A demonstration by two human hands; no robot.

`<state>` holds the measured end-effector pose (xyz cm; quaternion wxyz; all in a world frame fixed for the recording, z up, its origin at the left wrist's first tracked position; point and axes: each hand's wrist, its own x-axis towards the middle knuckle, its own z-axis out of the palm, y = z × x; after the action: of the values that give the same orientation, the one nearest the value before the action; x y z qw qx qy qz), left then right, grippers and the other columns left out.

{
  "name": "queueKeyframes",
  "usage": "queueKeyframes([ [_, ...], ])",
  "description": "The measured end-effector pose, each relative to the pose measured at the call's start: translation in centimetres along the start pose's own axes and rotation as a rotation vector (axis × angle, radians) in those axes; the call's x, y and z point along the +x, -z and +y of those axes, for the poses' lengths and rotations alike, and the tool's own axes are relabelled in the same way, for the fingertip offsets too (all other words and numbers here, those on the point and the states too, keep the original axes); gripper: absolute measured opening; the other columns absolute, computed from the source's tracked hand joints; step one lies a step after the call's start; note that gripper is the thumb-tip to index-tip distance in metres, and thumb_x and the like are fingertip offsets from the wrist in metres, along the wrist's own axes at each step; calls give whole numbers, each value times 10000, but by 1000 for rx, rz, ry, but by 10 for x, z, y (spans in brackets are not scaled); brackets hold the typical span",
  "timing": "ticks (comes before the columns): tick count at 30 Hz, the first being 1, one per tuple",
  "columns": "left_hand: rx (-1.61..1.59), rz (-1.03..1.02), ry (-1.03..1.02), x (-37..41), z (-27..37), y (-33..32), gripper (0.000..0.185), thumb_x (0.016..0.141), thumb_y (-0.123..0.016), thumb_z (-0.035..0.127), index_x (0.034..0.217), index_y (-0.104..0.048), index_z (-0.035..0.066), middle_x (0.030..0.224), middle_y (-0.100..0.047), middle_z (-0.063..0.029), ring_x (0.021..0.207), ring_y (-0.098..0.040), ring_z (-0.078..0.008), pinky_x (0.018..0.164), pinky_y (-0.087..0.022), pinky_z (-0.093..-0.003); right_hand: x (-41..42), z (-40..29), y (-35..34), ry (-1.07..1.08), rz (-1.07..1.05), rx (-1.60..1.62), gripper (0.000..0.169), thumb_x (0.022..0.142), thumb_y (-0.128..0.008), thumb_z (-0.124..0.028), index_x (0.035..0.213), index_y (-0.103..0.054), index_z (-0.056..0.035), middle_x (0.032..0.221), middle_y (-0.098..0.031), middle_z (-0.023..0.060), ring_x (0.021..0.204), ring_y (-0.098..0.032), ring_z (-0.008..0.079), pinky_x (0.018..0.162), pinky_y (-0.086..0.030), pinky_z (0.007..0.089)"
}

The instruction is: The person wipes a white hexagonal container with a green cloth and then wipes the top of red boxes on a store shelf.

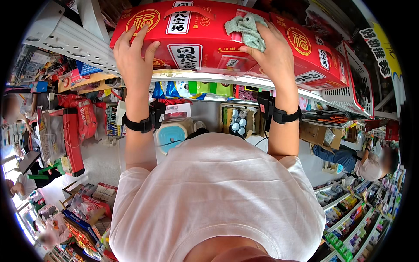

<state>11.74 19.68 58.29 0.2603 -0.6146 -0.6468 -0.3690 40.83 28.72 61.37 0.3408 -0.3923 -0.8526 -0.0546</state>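
Observation:
A large red gift carton (209,28) with a red carrying strap (190,11) rests on the white metal shelf (209,77) before me. My left hand (135,54) lies against its left end, fingers spread over the top and front edge and grasping no separate object. In my right hand (276,50) is a crumpled pale green cloth (247,31), pressed on the carton's top near its right end. Beside that hand stands a second red carton (312,49) of similar print. Both cartons bear writing.
A white perforated plastic basket (350,82) stands right of the cartons. Snack packets (203,88) line a lower shelf. Below are an open cardboard box of capped containers (238,122) and a blue-topped stool (171,137). One person (368,165) is at the right; others are at the left.

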Motion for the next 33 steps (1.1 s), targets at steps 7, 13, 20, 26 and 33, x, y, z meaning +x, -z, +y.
queueKeyframes([
  [7, -50, -7, 23, -2, 1, 1, 401, 768, -685, 225, 1143, -600, 114, 1194, -530, -159, 1119, -451, -351, 938, -364, -448, -16, 28, 19, -156, 103, 253, 411, 745, -697, -184, 1105, -565, -37, 1066, -603, 144, 990, -557, 322, 868, -422, 367],
  [13, -169, -14, 61, 1, 34, -2, 442, 778, -668, 196, 1200, -553, 130, 1298, -477, -122, 1232, -388, -341, 993, -231, -585, -37, 46, 30, -270, 96, 124, 415, 733, -675, -173, 1111, -557, -51, 1116, -589, 143, 1045, -541, 324, 980, -291, 528],
  [20, -318, -109, -116, 15, 110, -20, 376, 757, -683, 198, 1122, -611, 147, 1252, -535, -47, 1235, -395, -308, 989, -211, -618, -46, 53, 37, -308, 142, 191, 443, 700, -618, -67, 1136, -541, -61, 1010, -609, 175, 937, -548, 386, 918, -405, 433],
  [26, -396, -248, -213, 24, 173, -39, 417, 756, -681, 243, 1153, -596, 147, 1298, -508, -36, 1255, -383, -304, 1018, -189, -605, -52, 66, 49, -336, 92, 283, 472, 688, -625, -59, 1151, -533, -57, 1022, -608, 163, 972, -560, 343, 859, -450, 403],
  [33, -286, -269, -212, 27, 212, -58, 443, 723, -706, 228, 1145, -600, 145, 1273, -529, -23, 1238, -401, -292, 997, -221, -611, -111, 175, 97, -716, 964, 788, 501, 830, -655, -169, 1235, -422, 11, 1124, -556, 127, 989, -553, 220, 806, -466, 318],
])
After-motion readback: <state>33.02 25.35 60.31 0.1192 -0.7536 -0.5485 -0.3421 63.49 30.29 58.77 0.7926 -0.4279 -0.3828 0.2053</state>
